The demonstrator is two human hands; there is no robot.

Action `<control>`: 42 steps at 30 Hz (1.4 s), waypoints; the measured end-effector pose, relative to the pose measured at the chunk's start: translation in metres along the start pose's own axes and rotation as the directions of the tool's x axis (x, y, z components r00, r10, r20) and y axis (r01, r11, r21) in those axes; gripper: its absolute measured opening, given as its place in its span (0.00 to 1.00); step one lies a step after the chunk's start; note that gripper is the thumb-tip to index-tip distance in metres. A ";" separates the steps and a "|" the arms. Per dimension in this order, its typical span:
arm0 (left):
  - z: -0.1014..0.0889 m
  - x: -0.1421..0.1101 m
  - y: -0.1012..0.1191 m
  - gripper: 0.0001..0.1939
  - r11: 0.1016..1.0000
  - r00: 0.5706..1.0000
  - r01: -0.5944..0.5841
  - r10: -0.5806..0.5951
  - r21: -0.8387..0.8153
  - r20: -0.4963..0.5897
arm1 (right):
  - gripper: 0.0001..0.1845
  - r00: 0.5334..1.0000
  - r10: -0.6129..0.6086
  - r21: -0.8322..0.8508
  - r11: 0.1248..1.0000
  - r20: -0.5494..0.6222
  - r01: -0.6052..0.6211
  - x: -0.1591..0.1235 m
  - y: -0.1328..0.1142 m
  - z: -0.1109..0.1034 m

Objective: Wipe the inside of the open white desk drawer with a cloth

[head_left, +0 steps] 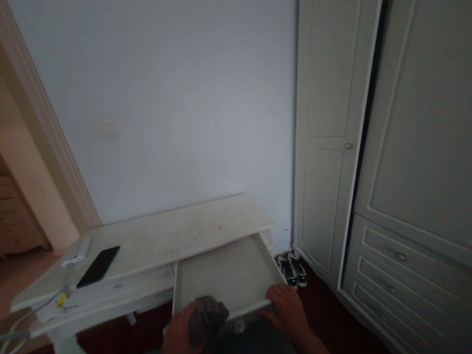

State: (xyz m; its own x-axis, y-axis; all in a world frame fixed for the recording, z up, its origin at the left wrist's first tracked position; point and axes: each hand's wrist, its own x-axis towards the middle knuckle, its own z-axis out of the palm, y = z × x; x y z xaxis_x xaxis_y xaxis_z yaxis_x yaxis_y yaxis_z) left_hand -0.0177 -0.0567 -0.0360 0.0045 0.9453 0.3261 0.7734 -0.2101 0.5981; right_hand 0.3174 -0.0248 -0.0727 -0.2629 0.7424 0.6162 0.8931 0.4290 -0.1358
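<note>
A white drawer [228, 273] is pulled out of the white desk [172, 228], and its inside shows a bare bottom. My left hand [181, 339] is closed around a bunched grey-brown cloth [207, 318] at the drawer's front left corner. The cloth overlaps the front edge there. My right hand [288, 311] grips the drawer's front right corner, fingers over the top edge and thumb on the outer face. A small knob [239, 326] sits on the drawer front between my hands.
On the desk's left lie a dark phone [98, 266] and a white power strip [77, 251] with a cable. Black-and-white sneakers [292, 269] stand on the floor right of the desk. A tall white wardrobe [330, 98] lines the right side; a doorway opens at left.
</note>
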 end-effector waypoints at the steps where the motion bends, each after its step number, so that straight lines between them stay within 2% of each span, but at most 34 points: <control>1: -0.006 -0.003 -0.009 0.25 1.000 1.000 -0.007 0.007 0.010 -0.009 | 0.18 1.000 -0.002 -0.004 1.000 0.003 0.002 0.000 0.000 -0.001; 4: -0.016 -0.008 -0.021 0.22 0.998 0.999 -0.015 0.018 0.066 -0.046 | 0.20 1.000 -0.005 0.004 1.000 -0.006 0.005 0.001 -0.001 -0.001; 7: -0.009 -0.005 -0.007 0.22 0.994 0.998 -0.010 0.018 0.109 -0.068 | 0.20 1.000 -0.007 -0.004 1.000 -0.015 0.007 0.000 0.000 0.000; 11: 0.021 0.008 0.044 0.26 0.994 1.000 -0.020 0.018 0.110 0.022 | 0.20 1.000 0.002 -0.016 1.000 -0.003 -0.002 -0.001 0.001 0.002; 15: 0.055 0.019 0.102 0.28 0.991 0.981 -0.120 0.109 0.061 0.159 | 0.15 1.000 0.006 0.033 0.999 0.008 -0.007 -0.001 0.003 0.004; 17: 0.066 0.022 0.122 0.28 0.989 0.973 -0.144 0.134 0.041 0.188 | 0.13 1.000 -0.004 0.059 0.998 0.001 0.003 -0.001 0.004 0.006; 19: 0.071 0.022 0.129 0.27 0.987 0.968 -0.159 0.150 0.028 0.202 | 0.10 1.000 -0.010 0.075 0.997 -0.004 0.011 -0.002 0.005 0.007; 21: 0.069 0.021 0.125 0.27 0.986 0.965 -0.168 0.160 0.021 0.208 | 0.08 1.000 -0.008 0.073 0.997 0.000 0.008 -0.003 0.006 0.008; 24: 0.056 0.017 0.103 0.28 0.987 0.972 -0.154 0.146 0.034 0.185 | 0.09 1.000 0.009 0.028 1.000 0.007 -0.009 -0.003 0.005 0.007; 29: 0.018 0.001 0.036 0.26 0.990 0.994 -0.074 0.063 0.123 0.089 | 0.18 1.000 0.007 -0.022 1.000 0.000 -0.007 -0.001 0.000 0.002; 32: -0.004 -0.010 -0.004 0.25 0.984 0.999 -0.053 0.052 0.169 0.010 | 0.18 1.000 0.010 0.000 1.000 -0.001 -0.010 0.001 -0.001 -0.001; 34: -0.013 -0.014 -0.020 0.23 0.983 0.999 -0.045 0.049 0.180 -0.021 | 0.18 1.000 0.008 0.011 1.000 0.000 -0.008 0.001 -0.002 -0.002; 36: -0.014 -0.014 -0.023 0.22 0.981 0.998 -0.039 0.046 0.189 -0.033 | 0.18 1.000 0.010 0.013 1.000 0.004 -0.010 0.001 -0.002 -0.003; 38: -0.010 -0.010 -0.012 0.22 0.980 0.998 -0.049 0.055 0.191 -0.024 | 0.18 1.000 0.014 0.008 1.000 0.008 -0.014 0.001 -0.002 -0.003; 42: 0.011 0.003 0.037 0.25 0.984 0.993 -0.103 0.093 0.148 0.076 | 0.15 1.000 0.009 0.001 1.000 0.016 -0.009 0.000 0.000 -0.001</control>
State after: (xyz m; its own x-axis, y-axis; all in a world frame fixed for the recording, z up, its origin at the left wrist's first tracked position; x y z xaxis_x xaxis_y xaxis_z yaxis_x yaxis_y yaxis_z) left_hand 0.0179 -0.0593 -0.0204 0.1242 0.9380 0.3236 0.8538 -0.2672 0.4467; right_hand 0.3175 -0.0254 -0.0721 -0.2610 0.7540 0.6028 0.8950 0.4230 -0.1415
